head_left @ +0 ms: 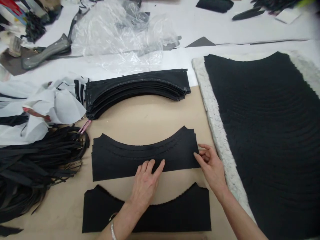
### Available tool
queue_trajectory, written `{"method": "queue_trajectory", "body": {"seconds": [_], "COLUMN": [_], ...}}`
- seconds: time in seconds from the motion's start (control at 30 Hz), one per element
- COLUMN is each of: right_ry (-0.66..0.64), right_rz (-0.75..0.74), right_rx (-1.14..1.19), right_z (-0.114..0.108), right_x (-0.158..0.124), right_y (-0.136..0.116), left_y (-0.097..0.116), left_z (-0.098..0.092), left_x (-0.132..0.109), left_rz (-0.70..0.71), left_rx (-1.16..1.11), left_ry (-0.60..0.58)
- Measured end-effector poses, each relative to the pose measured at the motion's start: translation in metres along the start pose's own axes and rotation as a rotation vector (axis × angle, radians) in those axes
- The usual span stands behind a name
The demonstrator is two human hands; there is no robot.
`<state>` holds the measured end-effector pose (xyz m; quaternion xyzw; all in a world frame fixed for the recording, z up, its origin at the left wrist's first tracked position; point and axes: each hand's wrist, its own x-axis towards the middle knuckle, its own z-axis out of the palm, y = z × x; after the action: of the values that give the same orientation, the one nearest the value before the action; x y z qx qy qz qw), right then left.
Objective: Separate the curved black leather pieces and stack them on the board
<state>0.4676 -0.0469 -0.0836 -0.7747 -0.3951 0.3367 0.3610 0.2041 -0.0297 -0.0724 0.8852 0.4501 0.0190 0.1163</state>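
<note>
A black fabric piece with a curved upper edge lies on the brown paper in front of me, seemingly a stack with uneven layers at its ends. My left hand rests on its lower edge, fingers stretched out and touching the cloth. At the right end, my right hand has its thumb on the fabric's edge, with the other fingers curled beside it. Nearer to me lies a second black fabric piece, also with a concave top edge, partly hidden under my left forearm.
Beyond is a stack of curved black pieces. A large black fabric sheet lies on a pale, rough-edged layer at right. Black strips and white scraps are heaped at left; clear plastic lies behind.
</note>
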Motion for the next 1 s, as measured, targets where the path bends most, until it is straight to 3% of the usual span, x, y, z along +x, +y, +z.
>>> {"method": "queue_trajectory", "body": {"seconds": [0.27, 0.6, 1.0], "right_ry": [-0.015, -0.011, 0.010], "right_rz": [-0.024, -0.013, -0.014], "right_rx": [-0.154, -0.229, -0.263], "right_z": [0.004, 0.004, 0.007], "right_x": [0.001, 0.000, 0.000], "right_y": [-0.001, -0.001, -0.001], "left_y": [0.001, 0.007, 0.010], "left_z": [0.003, 0.005, 0.009], "left_x": [-0.001, -0.007, -0.015], "left_rz": [0.021, -0.036, -0.087], "left_rx": [0.127, 0.124, 0.038], "left_ry": [0.009, 0.027, 0.163]}}
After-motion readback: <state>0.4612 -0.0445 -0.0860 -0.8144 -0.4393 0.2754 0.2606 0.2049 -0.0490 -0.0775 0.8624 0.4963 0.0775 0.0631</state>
